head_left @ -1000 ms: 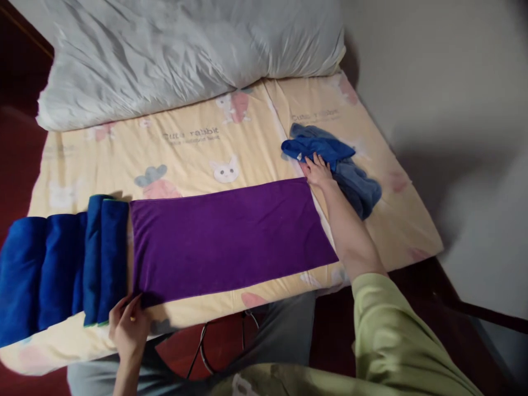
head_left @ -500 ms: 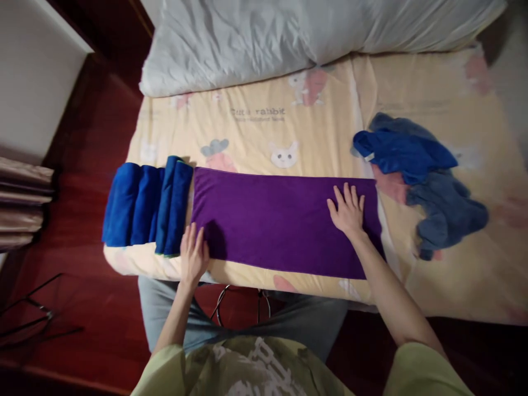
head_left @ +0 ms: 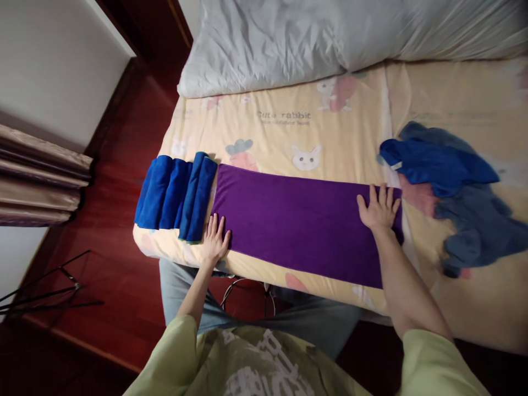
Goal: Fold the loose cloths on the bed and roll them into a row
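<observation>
Right hand (head_left: pixel 378 213) moved from blue cloth (head_left: pixel 443 159) to purple cloth (head_left: pixel 297 220), left hand (head_left: pixel 215 243) at corner, all fingers outspread

Home bedroom, rabbit-print bedsheet (head_left: pixel 355 148), grey bedding (head_left: pixel 322 44), striped curtain (head_left: pixel 37 179)

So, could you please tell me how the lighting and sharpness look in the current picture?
Head view: dim light, the floor very dark at lower left; head view: soft shadow on the purple cloth beside the left hand; head view: smeared lettering on the bedsheet.
</observation>
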`<move>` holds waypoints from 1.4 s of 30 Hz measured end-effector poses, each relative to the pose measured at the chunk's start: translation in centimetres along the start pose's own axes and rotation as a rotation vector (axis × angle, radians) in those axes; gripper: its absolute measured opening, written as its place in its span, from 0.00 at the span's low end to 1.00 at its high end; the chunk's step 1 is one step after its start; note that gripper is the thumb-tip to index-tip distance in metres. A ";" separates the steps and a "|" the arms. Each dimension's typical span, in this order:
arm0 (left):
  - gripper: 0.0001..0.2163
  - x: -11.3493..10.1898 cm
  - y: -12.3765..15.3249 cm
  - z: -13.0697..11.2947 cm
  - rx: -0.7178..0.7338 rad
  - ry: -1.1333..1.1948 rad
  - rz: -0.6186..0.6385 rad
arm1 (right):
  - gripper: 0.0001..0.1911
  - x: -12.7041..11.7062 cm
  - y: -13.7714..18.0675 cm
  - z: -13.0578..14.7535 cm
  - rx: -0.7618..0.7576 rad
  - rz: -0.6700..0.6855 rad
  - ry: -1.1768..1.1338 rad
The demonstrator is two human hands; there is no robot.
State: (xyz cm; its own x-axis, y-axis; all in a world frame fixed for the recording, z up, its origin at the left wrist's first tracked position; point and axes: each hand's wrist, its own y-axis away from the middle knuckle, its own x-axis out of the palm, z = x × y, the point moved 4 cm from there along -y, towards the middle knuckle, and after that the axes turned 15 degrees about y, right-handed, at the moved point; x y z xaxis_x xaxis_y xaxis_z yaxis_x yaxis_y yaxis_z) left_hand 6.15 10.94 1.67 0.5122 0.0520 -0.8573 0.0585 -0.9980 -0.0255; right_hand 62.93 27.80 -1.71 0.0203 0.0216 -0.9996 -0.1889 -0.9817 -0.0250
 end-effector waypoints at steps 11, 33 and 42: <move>0.30 -0.2 0.0 0.1 -0.010 0.111 -0.017 | 0.35 -3.9 18.7 0.6 0.011 -0.110 -0.008; 0.16 -5.0 3.4 3.8 0.406 -0.168 0.105 | 0.18 -6.6 26.9 -7.9 -0.025 0.000 0.271; 0.11 -5.6 4.4 3.5 0.449 -0.213 0.237 | 0.18 -7.5 28.6 -9.6 -0.020 0.076 0.344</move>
State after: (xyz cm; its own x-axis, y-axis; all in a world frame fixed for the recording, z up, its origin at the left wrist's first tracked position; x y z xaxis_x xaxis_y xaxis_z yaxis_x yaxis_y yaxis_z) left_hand 0.53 6.11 4.61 0.2798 -0.1378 -0.9501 -0.4326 -0.9016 0.0034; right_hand 66.83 -2.23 5.27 0.3375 -0.1135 -0.9345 -0.1838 -0.9815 0.0529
